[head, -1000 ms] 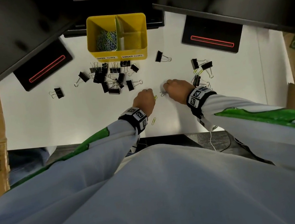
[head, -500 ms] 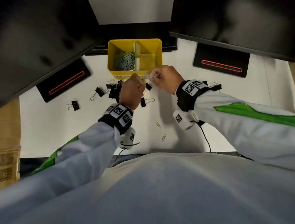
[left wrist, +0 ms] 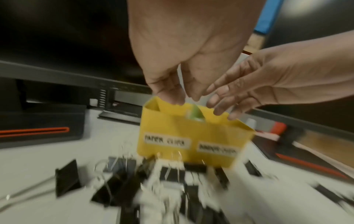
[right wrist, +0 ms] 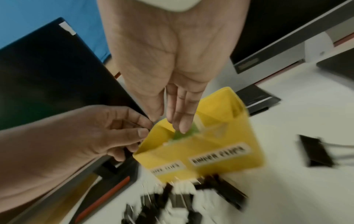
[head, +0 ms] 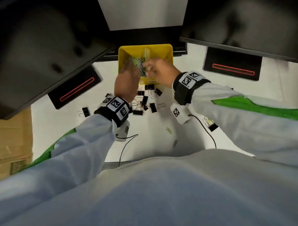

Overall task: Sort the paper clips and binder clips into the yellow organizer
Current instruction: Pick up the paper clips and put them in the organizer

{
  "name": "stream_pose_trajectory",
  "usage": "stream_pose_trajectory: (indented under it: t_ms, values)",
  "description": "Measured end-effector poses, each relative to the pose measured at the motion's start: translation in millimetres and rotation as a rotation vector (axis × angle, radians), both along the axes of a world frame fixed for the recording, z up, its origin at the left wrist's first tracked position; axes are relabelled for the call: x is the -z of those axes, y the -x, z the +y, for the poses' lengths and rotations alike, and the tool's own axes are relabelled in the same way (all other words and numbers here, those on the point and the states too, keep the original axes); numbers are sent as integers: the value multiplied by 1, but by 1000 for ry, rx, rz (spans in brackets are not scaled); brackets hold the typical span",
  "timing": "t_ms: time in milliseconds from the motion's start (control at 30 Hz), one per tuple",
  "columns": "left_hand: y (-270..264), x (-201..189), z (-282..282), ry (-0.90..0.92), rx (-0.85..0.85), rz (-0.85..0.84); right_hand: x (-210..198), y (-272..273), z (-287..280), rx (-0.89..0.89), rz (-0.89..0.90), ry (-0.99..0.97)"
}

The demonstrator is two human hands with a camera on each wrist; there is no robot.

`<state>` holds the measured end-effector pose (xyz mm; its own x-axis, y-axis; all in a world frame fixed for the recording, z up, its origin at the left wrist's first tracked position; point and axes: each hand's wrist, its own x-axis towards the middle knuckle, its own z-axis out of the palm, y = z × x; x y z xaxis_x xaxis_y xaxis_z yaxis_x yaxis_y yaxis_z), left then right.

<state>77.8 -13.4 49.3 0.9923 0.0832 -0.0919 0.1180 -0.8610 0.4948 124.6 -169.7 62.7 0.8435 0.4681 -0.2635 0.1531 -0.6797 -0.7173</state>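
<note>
The yellow organizer [head: 166,45] stands at the back of the white table, with coloured paper clips [head: 137,60] in its left compartment, labelled paper clips. Both hands hover over that compartment. My left hand [head: 132,67] [left wrist: 182,98] points down with thumb and fingertips close together; blur hides whether it holds a clip. My right hand [head: 147,70] [right wrist: 178,125] has straight fingers and holds nothing. A green blur [right wrist: 181,133] lies just under its fingertips, inside the compartment. Several black binder clips [head: 144,102] [left wrist: 134,181] lie piled in front of the organizer [left wrist: 172,125].
Two loose paper clips [head: 169,130] lie near the table's front edge, and a binder clip [head: 212,126] lies by my right sleeve. Black monitor bases with red stripes [head: 77,89] [head: 233,68] flank the organizer under dark screens. Cardboard boxes [head: 3,142] stand at the left.
Both hands rose from the table's front, where they picked at paper clips, and moved forward. Half a second ago they were before the organizer; now they are over its left compartment.
</note>
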Motion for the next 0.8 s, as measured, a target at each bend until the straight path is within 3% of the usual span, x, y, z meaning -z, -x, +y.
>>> stream_pose_trajectory:
  t_ms: [100, 200, 367, 500, 800]
  values:
    - [52, 22, -26, 58, 332, 150, 24, 40, -46, -93, -23, 38]
    - [91, 50, -46, -30, 653, 288, 47, 76, -93, -161, 24, 197]
    - [110, 75, -77, -192, 922, 283, 60, 122, -142, -273, 69, 412]
    - [112, 81, -87, -360, 933, 251, 64, 160, -134, -500, 47, 418]
    - [117, 73, -70, -146, 693, 376, 90, 171, -91, -745, -75, 468]
